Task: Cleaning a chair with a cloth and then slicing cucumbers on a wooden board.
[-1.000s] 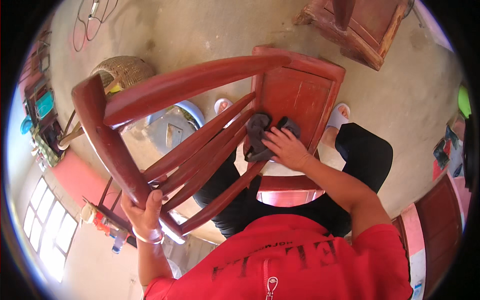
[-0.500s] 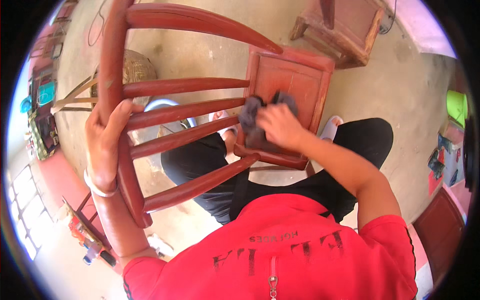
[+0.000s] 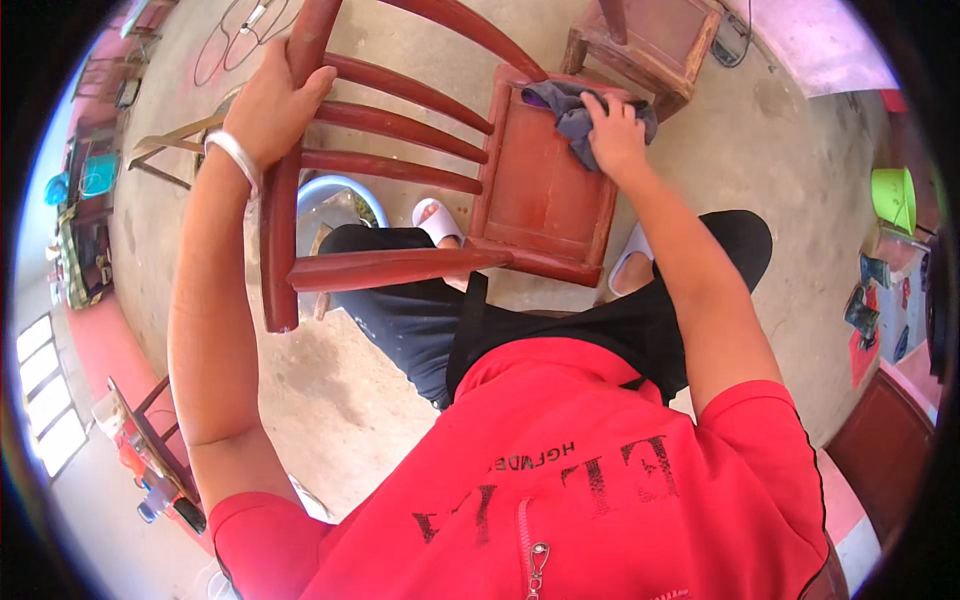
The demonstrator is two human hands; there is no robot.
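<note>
Red-brown wooden chair [image 3: 545, 180]: one, in front of the person, its seat near the two feet, its back reaching toward the left
Chair back: one top rail [image 3: 278, 235], two side posts [image 3: 400, 270] and three slender slats [image 3: 400, 128] between them
Left hand [image 3: 270, 110]: one, wrapped around the top rail, thumb lying across it toward the slats
Right hand [image 3: 615, 140]: one, resting on the cloth, fingers bent and slightly apart; whether they pinch the fabric, I cannot tell
Dark grey cloth [image 3: 575, 118]: one, bunched on the far right corner of the seat, under the right hand
Slippers [image 3: 440, 222]: two, pale, one on each foot
Bracelet [image 3: 233, 158]: one, white, on the left wrist
Second wooden seat [image 3: 655, 45]: one, beyond the chair's far right corner
Blue-rimmed basin [image 3: 345, 185]: one, partly hidden behind the chair back
Green bucket [image 3: 893, 198]: one, well apart, at the right
</note>
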